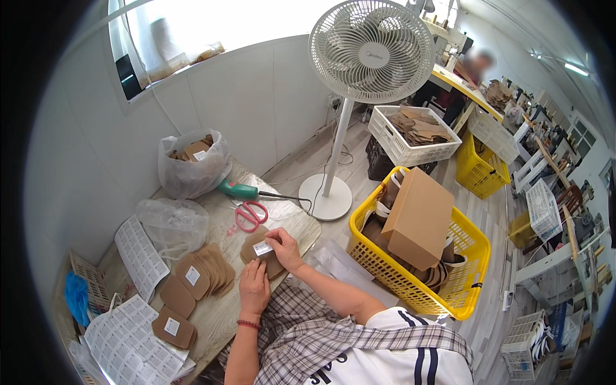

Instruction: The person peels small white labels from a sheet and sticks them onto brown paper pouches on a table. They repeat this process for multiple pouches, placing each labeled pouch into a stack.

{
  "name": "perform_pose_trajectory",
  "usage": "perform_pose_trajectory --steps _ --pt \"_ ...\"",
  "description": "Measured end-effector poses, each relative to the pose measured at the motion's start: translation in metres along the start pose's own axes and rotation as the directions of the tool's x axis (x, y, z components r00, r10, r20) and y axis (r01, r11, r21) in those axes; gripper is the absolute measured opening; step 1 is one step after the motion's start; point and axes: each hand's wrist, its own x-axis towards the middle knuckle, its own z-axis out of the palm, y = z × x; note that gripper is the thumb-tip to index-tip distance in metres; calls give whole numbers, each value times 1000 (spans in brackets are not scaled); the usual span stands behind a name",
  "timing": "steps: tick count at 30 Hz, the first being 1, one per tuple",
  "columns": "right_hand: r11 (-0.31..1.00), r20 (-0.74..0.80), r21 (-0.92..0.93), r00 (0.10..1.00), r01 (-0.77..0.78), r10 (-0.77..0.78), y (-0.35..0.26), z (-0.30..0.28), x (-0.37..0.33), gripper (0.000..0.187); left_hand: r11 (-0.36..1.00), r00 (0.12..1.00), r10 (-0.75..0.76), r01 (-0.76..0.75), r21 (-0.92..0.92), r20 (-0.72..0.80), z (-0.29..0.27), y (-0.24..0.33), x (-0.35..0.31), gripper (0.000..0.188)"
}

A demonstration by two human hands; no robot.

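A stack of brown rounded-square pieces lies near the table's right edge, with a small white label on the top piece. My right hand pinches the label's right end between thumb and fingers. Resting against the stack's near side, my left hand has its fingers stretched out just below the label. To the left, more brown pieces are fanned out, one with a white label. Another labelled brown piece sits nearer to me. Printed label sheets cover the table's left side.
Red-handled scissors and a green corded tool lie beyond the stack. A plastic bag of brown pieces stands at the back. On the floor are a white fan and a yellow basket holding a cardboard box.
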Motion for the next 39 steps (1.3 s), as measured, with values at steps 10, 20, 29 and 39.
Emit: perform_pose_trajectory --steps 10,20,29,39 --pt "1000 -20 -19 1000 13 -14 1 1 0 14 1000 1000 1 -1 8 1 1 -1 0 34" --pt "999 3 -45 1000 18 -18 1 0 1 13 1000 1000 -3 2 15 7 1 -1 0 34" --pt "1000 18 -29 1000 4 -4 3 -1 -1 14 1000 1000 6 -6 9 8 0 0 -1 34" --pt "1000 -13 2 1000 16 -16 1 -1 2 13 1000 1000 12 -12 20 17 1 1 3 34"
